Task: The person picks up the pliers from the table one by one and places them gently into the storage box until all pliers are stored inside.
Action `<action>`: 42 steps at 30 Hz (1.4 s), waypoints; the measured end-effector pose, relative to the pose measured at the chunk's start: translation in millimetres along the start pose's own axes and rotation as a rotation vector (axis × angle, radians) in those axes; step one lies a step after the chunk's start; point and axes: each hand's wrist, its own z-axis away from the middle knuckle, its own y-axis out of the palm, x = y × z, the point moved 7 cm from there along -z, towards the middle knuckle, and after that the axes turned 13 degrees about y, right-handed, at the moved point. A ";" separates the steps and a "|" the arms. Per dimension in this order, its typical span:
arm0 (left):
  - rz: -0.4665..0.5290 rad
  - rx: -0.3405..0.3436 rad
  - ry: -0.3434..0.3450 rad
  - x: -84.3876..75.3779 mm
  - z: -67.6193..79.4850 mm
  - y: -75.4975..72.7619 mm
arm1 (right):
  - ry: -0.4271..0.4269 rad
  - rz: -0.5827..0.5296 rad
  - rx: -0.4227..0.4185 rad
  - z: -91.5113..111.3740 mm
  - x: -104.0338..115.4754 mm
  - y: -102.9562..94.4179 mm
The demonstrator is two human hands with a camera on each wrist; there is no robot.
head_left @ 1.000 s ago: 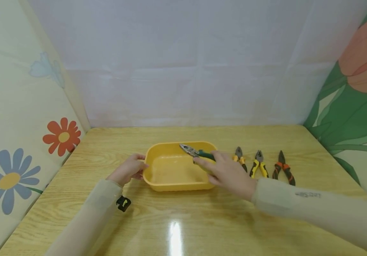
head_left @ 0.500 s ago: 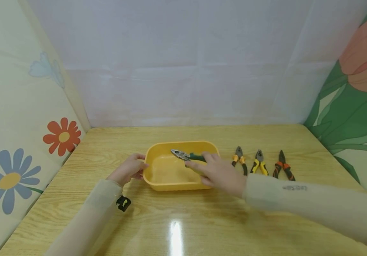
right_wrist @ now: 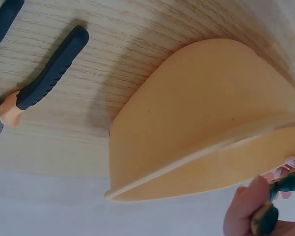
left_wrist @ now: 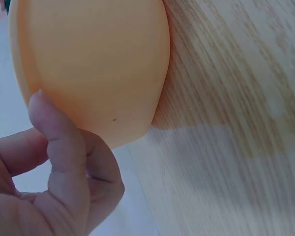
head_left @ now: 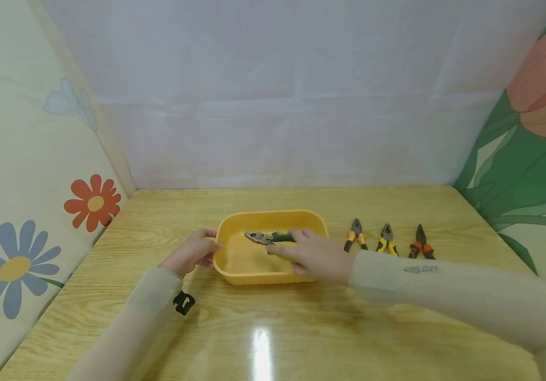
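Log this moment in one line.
left hand: holds yellow tray, left end | right hand: holds green-handled pliers over tray | table: three other pliers, right of tray

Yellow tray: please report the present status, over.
Left hand holds yellow tray at its edge. Right hand grips green-handled pliers over it. No obstruction visible.

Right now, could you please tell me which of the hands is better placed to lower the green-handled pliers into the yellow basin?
Probably the right hand: it holds the green-handled pliers over the yellow basin, while the left hand grips the basin's left end.
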 end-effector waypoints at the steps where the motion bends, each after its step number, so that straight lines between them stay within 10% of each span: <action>1: 0.000 -0.001 -0.001 0.2 -0.2 -0.1 | -0.002 0.003 0.009 -1.1 0.4 1.3; 42: 0.004 -0.006 -0.011 -0.9 0.3 1.0 | -0.090 0.121 0.264 -40.5 1.7 40.1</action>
